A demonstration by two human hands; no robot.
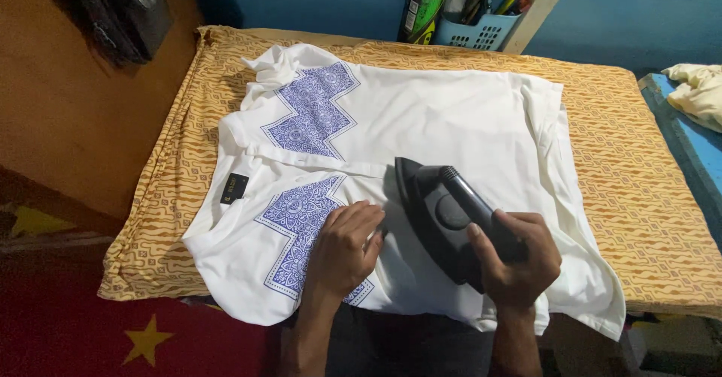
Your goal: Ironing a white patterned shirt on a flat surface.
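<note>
Shirt (421, 133): white, soft and limp, blue patterned panels — lies flat on the patterned table cover (639, 174).
Iron (440, 215): black, looks heavy and rigid; sits on the shirt's lower middle, taken by its handle.
Right hand (519, 260): fingers closed around the iron handle.
Left hand (346, 245): loosely curled, pressing the shirt just beside the iron.
Basket (477, 31): pale blue, beyond the shirt — holds upright tools, hard to identify.
</note>
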